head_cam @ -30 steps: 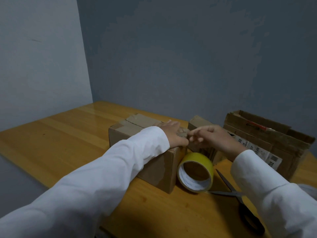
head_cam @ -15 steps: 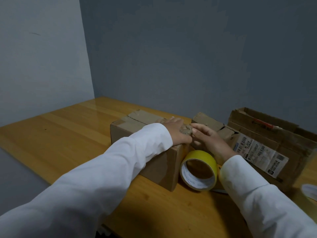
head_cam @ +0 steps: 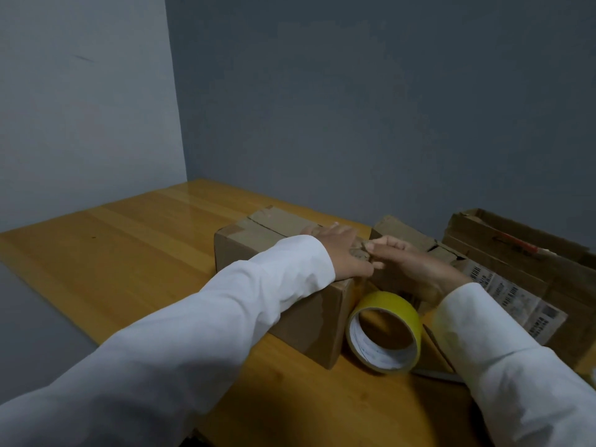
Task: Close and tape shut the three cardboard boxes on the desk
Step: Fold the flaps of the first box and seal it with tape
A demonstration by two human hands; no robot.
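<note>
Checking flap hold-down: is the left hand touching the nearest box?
Touching. The head view shows the left hand lying flat on the box top.

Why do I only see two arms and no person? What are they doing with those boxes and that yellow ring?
The camera sits on the person's head and looks down, so you see only their arms in white sleeves, as if through their eyes. There is just this one view. On the wooden desk stands a closed brown cardboard box. The left hand lies flat on top of it. The right hand meets it at the box's right edge, with its fingers curled there, seemingly pressing tape down, though what they pinch is too small to tell. The yellow ring is a roll of yellow tape, standing on its edge right beside the box. Behind the hands is a small cardboard box, and at the right a bigger open cardboard box with printed labels.
</note>
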